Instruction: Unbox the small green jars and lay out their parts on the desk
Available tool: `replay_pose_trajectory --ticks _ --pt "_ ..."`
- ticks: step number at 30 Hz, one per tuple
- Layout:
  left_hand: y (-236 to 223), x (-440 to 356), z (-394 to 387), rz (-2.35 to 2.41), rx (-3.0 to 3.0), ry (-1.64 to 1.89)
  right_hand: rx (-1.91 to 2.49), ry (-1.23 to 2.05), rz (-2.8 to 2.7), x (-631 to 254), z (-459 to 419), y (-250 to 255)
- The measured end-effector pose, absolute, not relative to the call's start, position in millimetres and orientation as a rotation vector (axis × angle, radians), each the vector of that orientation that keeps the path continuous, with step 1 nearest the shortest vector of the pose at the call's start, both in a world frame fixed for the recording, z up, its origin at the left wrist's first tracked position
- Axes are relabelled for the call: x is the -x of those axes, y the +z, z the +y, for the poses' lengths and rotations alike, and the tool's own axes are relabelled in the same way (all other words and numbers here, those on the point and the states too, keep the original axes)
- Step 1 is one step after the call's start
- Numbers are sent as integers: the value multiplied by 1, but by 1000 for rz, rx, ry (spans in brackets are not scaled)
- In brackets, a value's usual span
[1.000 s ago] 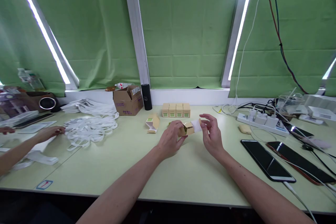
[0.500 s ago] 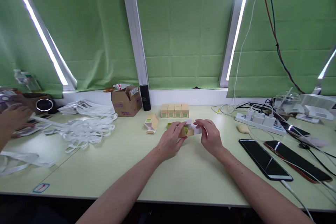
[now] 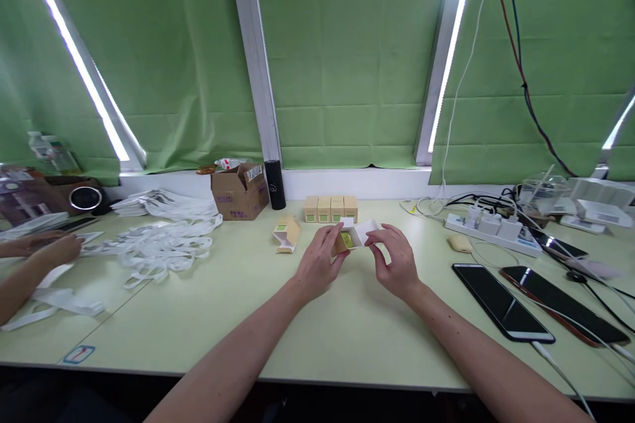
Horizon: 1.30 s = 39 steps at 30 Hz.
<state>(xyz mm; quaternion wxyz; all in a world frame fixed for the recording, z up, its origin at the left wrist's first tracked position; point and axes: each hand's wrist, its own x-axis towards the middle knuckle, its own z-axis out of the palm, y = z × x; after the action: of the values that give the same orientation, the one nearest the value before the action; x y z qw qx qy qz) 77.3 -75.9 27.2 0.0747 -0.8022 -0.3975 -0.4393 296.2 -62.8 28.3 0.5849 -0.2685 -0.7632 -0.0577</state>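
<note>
My left hand (image 3: 317, 263) is closed around a small kraft cardboard box (image 3: 340, 246), tilted with its open end facing me. Inside it a yellow-green item (image 3: 348, 238) shows against the white inner walls; its kind cannot be made out. The fingertips of my right hand (image 3: 395, 259) pinch the edge of the box's raised white flap (image 3: 366, 229). Left of my hands, another small kraft box (image 3: 287, 235) lies with its flaps open. Behind, several closed kraft boxes (image 3: 331, 209) with green labels stand in a row.
At left, a co-worker's hands (image 3: 54, 248) handle white straps near a pile of white straps (image 3: 166, 244). A brown carton (image 3: 240, 192) and black cylinder (image 3: 274, 185) stand at the back. Phones (image 3: 503, 303), cables and a power strip (image 3: 491, 234) occupy the right.
The box in my left hand has turned so its opening faces me and the green item shows inside. My right fingers moved along the flap. The co-worker's hands rose, then came back down.
</note>
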Motion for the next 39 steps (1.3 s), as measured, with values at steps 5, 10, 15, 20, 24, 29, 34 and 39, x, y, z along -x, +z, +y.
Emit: replay_pose_trajectory --ticks 5,10,15,20,24,29,34,39 --pt "27 -77 -75 -1185 2372 -1343 645 -213 -1775 -294 -65 29" --pt "26 -78 -75 -1150 2372 -1345 686 -245 -1805 -291 -66 26" --pt "23 -77 -74 -1114 2375 -1304 769 -274 -1872 -290 -65 23" --pt "22 -77 -73 -1092 2326 -1209 840 -217 -1911 -289 -64 19" --pt "23 -81 -75 -1053 2269 -1115 840 -83 -1827 -287 -63 17" --pt "26 -85 -80 -984 2249 -972 850 62 -1784 -283 -65 19" --pt "29 -88 -85 -936 2241 -900 862 210 -1779 -278 -64 17" --pt "31 -90 -86 -933 2233 -889 883 299 -1705 -278 -61 16"
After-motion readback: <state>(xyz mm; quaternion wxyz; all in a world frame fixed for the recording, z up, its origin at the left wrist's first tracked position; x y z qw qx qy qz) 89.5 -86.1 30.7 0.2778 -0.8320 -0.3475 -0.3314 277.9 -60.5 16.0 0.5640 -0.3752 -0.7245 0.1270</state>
